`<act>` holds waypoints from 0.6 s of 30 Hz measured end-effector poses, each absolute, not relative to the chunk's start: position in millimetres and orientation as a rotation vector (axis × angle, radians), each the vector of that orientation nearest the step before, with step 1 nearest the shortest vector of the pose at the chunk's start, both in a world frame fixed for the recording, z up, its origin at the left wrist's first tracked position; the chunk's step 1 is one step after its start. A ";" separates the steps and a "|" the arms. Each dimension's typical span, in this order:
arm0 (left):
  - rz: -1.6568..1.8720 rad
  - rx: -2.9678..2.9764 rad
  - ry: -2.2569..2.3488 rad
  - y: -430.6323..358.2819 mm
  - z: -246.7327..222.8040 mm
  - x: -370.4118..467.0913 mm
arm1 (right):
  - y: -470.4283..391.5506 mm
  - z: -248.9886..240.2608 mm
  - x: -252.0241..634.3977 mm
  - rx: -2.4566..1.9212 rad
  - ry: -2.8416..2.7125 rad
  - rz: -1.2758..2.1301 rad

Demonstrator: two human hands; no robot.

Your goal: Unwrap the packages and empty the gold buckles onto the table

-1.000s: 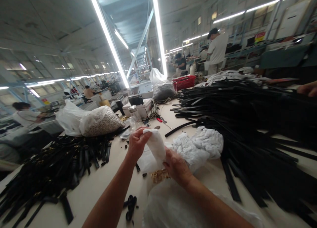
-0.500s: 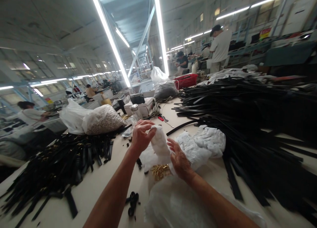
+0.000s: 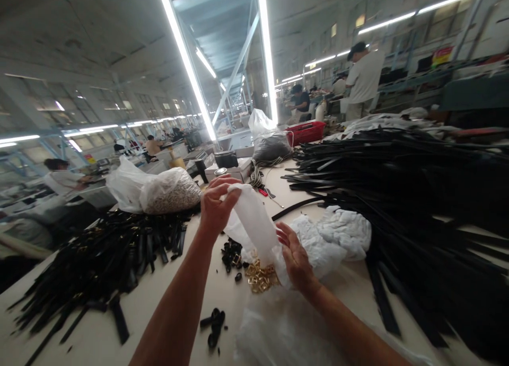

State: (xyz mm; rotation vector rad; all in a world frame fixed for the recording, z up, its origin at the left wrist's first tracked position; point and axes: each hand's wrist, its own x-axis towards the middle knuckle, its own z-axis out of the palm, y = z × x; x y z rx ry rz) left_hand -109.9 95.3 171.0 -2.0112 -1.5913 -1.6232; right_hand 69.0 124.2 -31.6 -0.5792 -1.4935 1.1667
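Observation:
My left hand [image 3: 218, 204] pinches the top of a thin white plastic-like sheet [image 3: 254, 223] between thumb and fingers. The sheet slants down to the right from this grip, towards my right hand [image 3: 295, 253]. Fingers of that hand are extended and slightly apart beside the sheet's lower edge; whether they press on it is hard to see. Below the sheet lies a pile of gold-coloured metal buckles [image 3: 261, 277]. Small black loops [image 3: 231, 253] sit left of the buckles. A crumpled white bundle [image 3: 338, 231] lies right of my right hand, and a translucent plastic bag [image 3: 286, 326] spreads under my right forearm.
Black straps [image 3: 397, 180] are heaped on the right, and black strips with gold fittings [image 3: 119, 249] on the left. Behind stand a bag of small pale pieces [image 3: 172, 191], a dark-filled bag [image 3: 272, 146] and a red basket [image 3: 305, 131]. Co-workers [image 3: 363, 79] are farther back.
My left hand has moved left and slightly up with the sheet, which now stretches out longer. More of the gold buckles and black loops shows. The view has shifted a little.

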 end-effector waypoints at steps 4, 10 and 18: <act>-1.539 -1.990 -1.516 87.1 185.4 -110.0 | 121.6 -19.6 71.0 -0.555 -1.437 1.177; -1.428 -2.263 -1.412 74.1 206.6 -89.0 | 109.9 31.0 91.3 -0.457 -1.532 0.982; -1.440 -2.026 -1.242 30.2 174.3 -6.8 | 105.0 48.0 100.0 -0.797 -1.626 0.746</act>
